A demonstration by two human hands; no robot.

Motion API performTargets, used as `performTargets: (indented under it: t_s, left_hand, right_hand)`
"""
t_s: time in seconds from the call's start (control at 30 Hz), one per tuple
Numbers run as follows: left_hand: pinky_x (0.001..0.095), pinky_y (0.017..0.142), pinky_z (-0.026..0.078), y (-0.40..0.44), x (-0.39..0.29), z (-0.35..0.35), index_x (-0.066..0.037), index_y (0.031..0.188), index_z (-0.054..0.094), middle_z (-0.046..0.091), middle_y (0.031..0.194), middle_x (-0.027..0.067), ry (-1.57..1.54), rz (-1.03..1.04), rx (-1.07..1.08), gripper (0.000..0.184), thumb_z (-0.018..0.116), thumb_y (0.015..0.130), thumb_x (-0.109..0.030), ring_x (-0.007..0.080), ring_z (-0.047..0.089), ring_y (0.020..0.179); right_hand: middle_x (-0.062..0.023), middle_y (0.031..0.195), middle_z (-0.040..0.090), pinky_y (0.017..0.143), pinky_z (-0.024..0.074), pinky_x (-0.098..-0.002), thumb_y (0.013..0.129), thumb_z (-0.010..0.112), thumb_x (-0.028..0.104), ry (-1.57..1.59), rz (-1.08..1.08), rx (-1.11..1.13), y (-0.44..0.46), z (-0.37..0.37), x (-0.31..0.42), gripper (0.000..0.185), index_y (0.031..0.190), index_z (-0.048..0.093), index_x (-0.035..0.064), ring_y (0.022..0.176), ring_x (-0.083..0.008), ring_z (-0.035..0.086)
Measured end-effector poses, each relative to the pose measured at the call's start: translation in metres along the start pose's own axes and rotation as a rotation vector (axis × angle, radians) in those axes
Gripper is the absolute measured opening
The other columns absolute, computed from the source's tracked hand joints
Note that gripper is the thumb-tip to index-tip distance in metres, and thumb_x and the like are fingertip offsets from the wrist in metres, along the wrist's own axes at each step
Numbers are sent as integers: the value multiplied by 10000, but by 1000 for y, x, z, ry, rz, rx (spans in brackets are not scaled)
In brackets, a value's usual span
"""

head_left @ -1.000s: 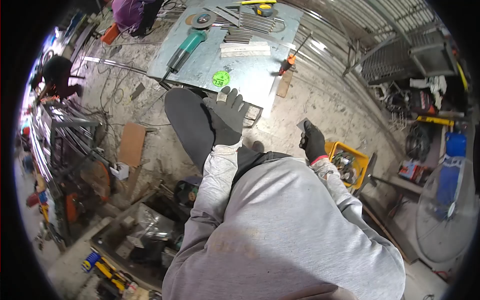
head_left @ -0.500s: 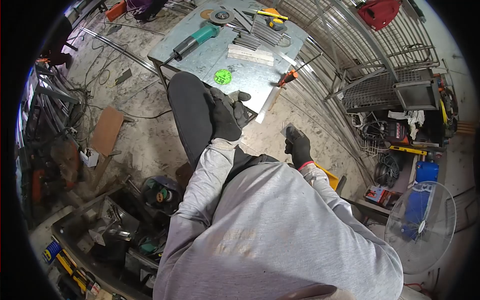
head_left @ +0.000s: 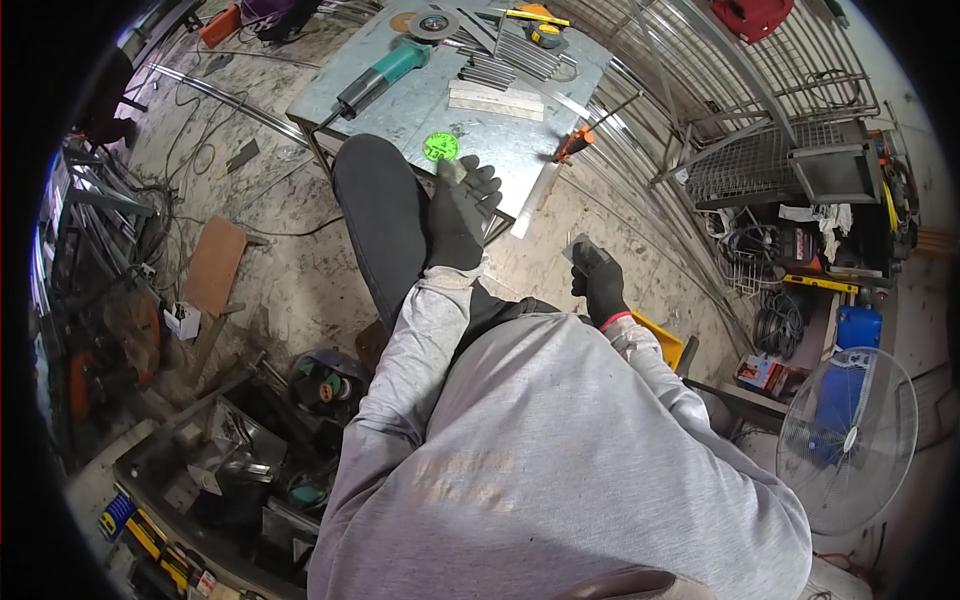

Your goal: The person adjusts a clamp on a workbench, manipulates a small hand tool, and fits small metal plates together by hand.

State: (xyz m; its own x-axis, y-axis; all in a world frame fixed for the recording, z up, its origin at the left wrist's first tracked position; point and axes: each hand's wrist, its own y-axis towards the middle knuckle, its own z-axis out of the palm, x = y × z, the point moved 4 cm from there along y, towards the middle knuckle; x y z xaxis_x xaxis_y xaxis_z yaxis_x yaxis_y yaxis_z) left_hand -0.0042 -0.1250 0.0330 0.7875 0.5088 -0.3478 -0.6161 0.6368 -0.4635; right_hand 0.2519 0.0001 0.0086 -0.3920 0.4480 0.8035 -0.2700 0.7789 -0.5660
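My left hand (head_left: pixel 460 215), in a dark glove, is beside my raised knee with its fingers apart and nothing in it, just short of the table's near edge. My right hand (head_left: pixel 598 280), also gloved, pinches a small flat metal piece (head_left: pixel 572 250) over the floor. On the metal-topped table (head_left: pixel 400 130) are a green angle grinder (head_left: pixel 385 77), a round green sticker (head_left: pixel 440 147), two pale flat bars (head_left: pixel 495 101), a bundle of short metal rods (head_left: pixel 520 55) and a tape measure (head_left: pixel 545 36). An orange-handled tool (head_left: pixel 574 143) is at the table's right edge.
A yellow bin (head_left: pixel 660 340) is partly hidden behind my right forearm. At the right are a standing fan (head_left: pixel 848 440) and a wire rack (head_left: pixel 750 165). A dark crate of scraps (head_left: pixel 150 470) is at the lower left, a brown board (head_left: pixel 215 265) on the floor.
The view has swung to the right. My left hand's fingers curled, then spread again. My right hand has come inward, toward the table's near corner, still with the metal piece.
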Motion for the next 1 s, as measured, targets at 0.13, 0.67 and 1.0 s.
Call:
performTargets:
  t_s: [0.13,0.67,1.0]
  left_hand:
    - [278,645,443,7,12,-13,-144,919,623,644,882,3,351,-89,-146,254,613,1022,-376,110,597,752]
    - [324,675,531,-14,34,0,47,1140,705,730,856,99,1315,60,327,388,736,908,-262,136,669,740]
    - [343,684,509,-4,9,3,64,986,719,716,791,91,1240,257,209,277,689,893,-195,168,650,722]
  right_hand:
    - [-68,771,646,537,501,-337,973,719,390,-14,-2,81,0,7,4,372,1114,668,50,579,-180,591]
    - [-55,916,681,687,551,-311,1016,697,251,91,-89,517,-6,51,18,290,1164,645,7,759,-152,653]
    - [-43,958,685,728,546,-300,1026,688,255,130,-173,512,19,58,30,309,1229,641,27,812,-143,662]
